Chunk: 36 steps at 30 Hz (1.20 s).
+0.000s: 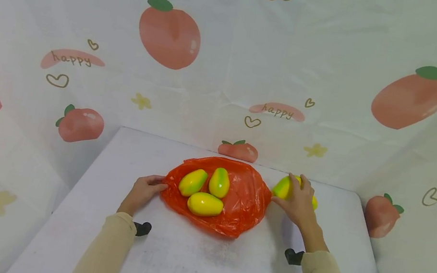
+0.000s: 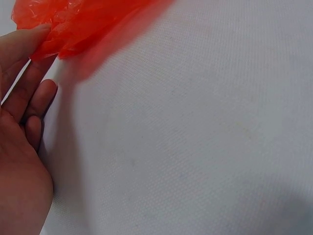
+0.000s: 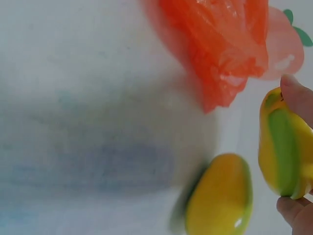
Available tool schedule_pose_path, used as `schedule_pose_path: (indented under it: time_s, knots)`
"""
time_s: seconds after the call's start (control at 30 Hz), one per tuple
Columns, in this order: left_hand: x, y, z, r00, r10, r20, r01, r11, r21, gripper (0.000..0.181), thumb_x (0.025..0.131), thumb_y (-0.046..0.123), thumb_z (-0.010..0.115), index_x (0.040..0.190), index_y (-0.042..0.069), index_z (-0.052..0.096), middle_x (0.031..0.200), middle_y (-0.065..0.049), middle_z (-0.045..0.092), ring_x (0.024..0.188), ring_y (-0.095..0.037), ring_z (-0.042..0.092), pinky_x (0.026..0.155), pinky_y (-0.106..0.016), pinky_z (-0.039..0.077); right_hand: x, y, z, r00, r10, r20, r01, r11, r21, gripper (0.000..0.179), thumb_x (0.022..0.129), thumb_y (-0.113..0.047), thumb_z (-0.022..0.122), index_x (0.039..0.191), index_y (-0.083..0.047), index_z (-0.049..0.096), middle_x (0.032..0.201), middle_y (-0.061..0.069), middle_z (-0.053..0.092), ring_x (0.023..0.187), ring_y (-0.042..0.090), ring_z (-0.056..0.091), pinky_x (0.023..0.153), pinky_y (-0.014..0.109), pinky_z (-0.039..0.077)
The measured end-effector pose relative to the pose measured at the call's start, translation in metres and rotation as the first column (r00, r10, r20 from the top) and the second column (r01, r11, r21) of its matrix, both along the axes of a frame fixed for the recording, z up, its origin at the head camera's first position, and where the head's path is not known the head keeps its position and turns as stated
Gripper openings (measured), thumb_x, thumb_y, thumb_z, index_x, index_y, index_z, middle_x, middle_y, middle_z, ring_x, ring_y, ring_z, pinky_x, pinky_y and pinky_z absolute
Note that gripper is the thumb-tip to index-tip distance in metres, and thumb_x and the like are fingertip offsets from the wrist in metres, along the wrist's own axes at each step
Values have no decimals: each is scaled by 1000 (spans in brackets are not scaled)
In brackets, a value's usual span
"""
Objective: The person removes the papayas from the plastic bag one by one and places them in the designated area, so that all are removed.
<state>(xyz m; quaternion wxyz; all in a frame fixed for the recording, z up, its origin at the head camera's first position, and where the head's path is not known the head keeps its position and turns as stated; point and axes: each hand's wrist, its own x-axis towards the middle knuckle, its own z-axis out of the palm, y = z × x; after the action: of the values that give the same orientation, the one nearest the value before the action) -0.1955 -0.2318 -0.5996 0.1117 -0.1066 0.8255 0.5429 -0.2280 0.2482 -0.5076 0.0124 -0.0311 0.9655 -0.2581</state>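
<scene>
A red plastic bag (image 1: 241, 194) lies spread on the table, its mouth wide. Three yellow-green mangoes lie on it: one at the left (image 1: 193, 182), one at the back (image 1: 219, 183) and one in front (image 1: 205, 205). My left hand (image 1: 143, 193) pinches the bag's left edge between thumb and fingers. To the right of the bag, my right hand (image 1: 298, 202) holds another mango (image 3: 281, 142), thumb at one end and fingers at the other. A further mango (image 3: 220, 196) rests on the table beside that hand, mostly hidden behind it in the head view.
The white table (image 1: 186, 267) meets a hanging white cloth (image 1: 205, 114) printed with fruit and hearts at its back and sides. A black wrist piece shows at the left sleeve (image 1: 142, 229) and another at the right sleeve (image 1: 294, 256).
</scene>
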Motion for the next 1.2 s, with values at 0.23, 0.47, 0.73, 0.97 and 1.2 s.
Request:
schedule_pose_path:
  time_s: [0.23,0.47,0.73,0.97,1.2]
  knots:
    - [1,0,0,1000,1,9,-1,1000,-4,49,97,40,68,140,15,62,139,-11,65,133,-30,56,117,-51,44,9,22,0,999,-34,-27,34,999,-8,93,84,-35,82,157,-7,31,161,34,15,144,59,20,105,75,41]
    - [1,1,3,1000,-9,15,9,1000,-15,52,97,42,67,141,15,61,142,-11,64,135,-31,55,117,-53,44,14,43,0,996,-67,-62,66,998,-7,90,85,-33,82,155,-3,34,160,36,15,142,61,21,105,77,40]
    - [1,2,5,1000,-3,14,3,1000,-17,51,97,41,67,141,14,61,140,-12,65,133,-31,56,117,-51,44,20,64,-3,992,-62,-107,62,998,-5,89,85,-31,82,154,-1,34,158,39,16,138,65,24,102,81,37]
    - [1,2,4,1000,0,-1,0,1000,-25,49,98,38,67,140,13,62,137,-13,66,130,-31,58,116,-51,46,25,79,-3,987,-90,-130,90,996,-7,91,84,-33,83,153,1,34,158,40,16,137,67,23,102,82,35]
    - [1,3,4,1000,-6,-1,6,1000,-30,49,99,38,66,140,13,61,137,-12,66,130,-30,59,116,-50,46,33,94,-2,990,-125,-61,126,992,-1,91,87,-31,79,156,2,29,159,40,12,138,65,20,104,82,32]
